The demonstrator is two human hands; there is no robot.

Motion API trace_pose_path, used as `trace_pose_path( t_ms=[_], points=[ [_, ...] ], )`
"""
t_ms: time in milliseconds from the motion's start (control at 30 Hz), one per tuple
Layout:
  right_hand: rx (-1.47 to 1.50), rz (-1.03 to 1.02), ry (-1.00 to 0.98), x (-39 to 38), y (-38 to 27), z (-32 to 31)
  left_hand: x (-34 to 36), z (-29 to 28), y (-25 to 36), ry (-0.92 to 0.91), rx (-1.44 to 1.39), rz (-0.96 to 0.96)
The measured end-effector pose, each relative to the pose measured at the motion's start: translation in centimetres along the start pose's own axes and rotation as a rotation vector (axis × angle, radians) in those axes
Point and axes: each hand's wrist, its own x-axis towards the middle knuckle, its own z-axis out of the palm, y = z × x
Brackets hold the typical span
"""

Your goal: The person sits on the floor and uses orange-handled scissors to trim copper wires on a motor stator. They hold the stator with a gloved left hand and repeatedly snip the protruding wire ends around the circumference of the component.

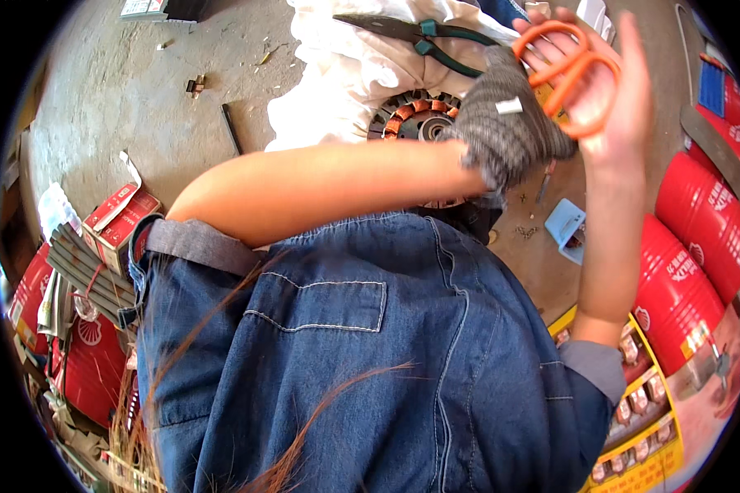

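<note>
My left hand (pixel 514 111), in a grey knit glove, reaches across to the orange-handled scissors (pixel 582 123); its fingers and the scissors' blades are hard to make out. The orange handles sit in the palm of my bare right hand (pixel 598 90), fingers loosely curved behind them and thumb raised. Shears with dark green handles (pixel 448 62) lie on white cloth (pixel 321 74) just left of the glove. Partly under my left forearm and glove is a round motor part with copper windings (pixel 407 113). My denim clothing fills the lower middle.
Red drums (pixel 670 300) line the right, near a yellow tray of copper parts (pixel 656 423). A light blue scoop (pixel 566 222) lies on the concrete floor (pixel 205 49). A red box (pixel 119 222), grey strips (pixel 86 271) and more drums stand left. A black bar (pixel 228 127) lies beside the cloth.
</note>
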Motion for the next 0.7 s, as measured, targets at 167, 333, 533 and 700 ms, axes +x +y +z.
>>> trace_pose_path(
  t_ms=[167, 333, 533, 700],
  points=[
    [0.07, 0.203, -0.092, 5.7, 2.0, -3.1, -2.3, -3.8, -2.1, 0.003, 0.137, -0.069],
    [-0.064, 0.278, -0.108, 7.5, 2.4, -2.7, -4.6, -4.6, -2.3, 0.075, 0.194, -0.122],
    [0.141, 0.259, -0.18, 5.2, 1.8, -2.4, -3.6, -3.3, -2.0, 0.076, 0.17, -0.063],
    [0.185, -0.311, -0.081, -4.9, -1.5, 0.7, 0.6, 1.7, 0.9, 0.087, -0.002, 0.072]
  ],
)
